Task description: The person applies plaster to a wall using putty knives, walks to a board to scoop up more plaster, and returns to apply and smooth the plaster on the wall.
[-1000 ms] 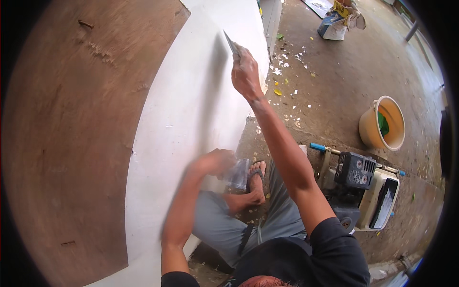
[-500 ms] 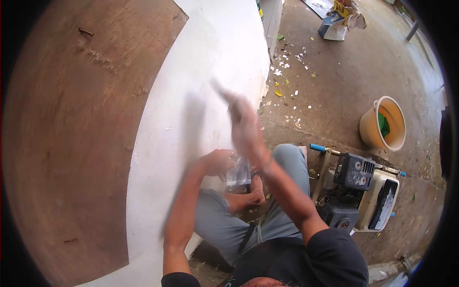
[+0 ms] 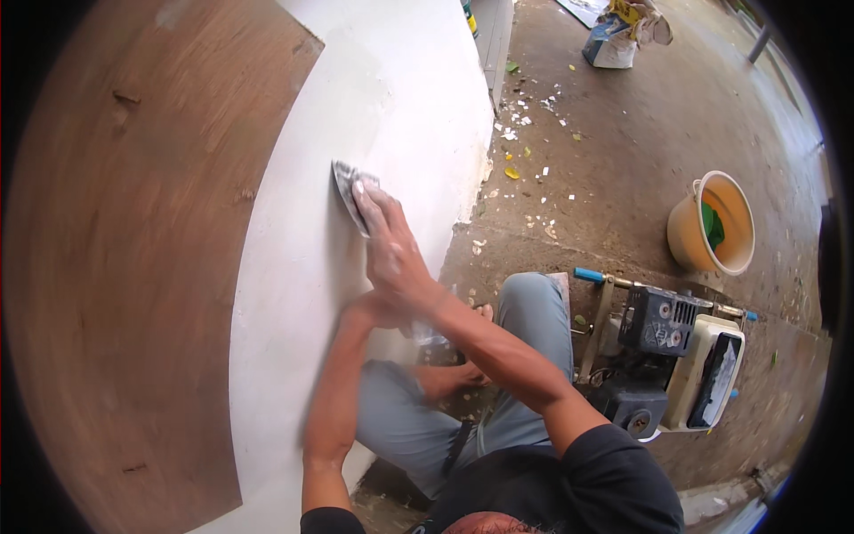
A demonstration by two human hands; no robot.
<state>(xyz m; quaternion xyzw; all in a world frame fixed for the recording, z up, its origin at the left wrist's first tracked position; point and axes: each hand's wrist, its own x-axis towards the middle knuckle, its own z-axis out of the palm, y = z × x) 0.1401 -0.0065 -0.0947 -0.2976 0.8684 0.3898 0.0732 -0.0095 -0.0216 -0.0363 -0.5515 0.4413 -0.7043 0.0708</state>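
My right hand (image 3: 391, 249) is closed on a flat metal scraper (image 3: 347, 191) smeared with white paste, its blade at the white wall surface (image 3: 294, 258), right of the brown plywood board (image 3: 133, 285). Lower down, my left hand (image 3: 382, 310) is partly hidden behind my right forearm, with a clear plastic bag (image 3: 431, 336) in its grip; its fingers are mostly out of sight. My bent knees and bare foot show below and behind the bag.
A portable engine machine (image 3: 654, 316) with a blue-gripped frame sits right of my knee. Beyond it stands a cream bucket (image 3: 685, 231) holding something green. A torn paper sack (image 3: 614, 49) is at the top right. Leaves and white flakes litter the concrete floor (image 3: 614, 169).
My right hand and scraper have come down and leftward along the white wall, from high near its right edge to just above my left hand, which stays low with the bag.
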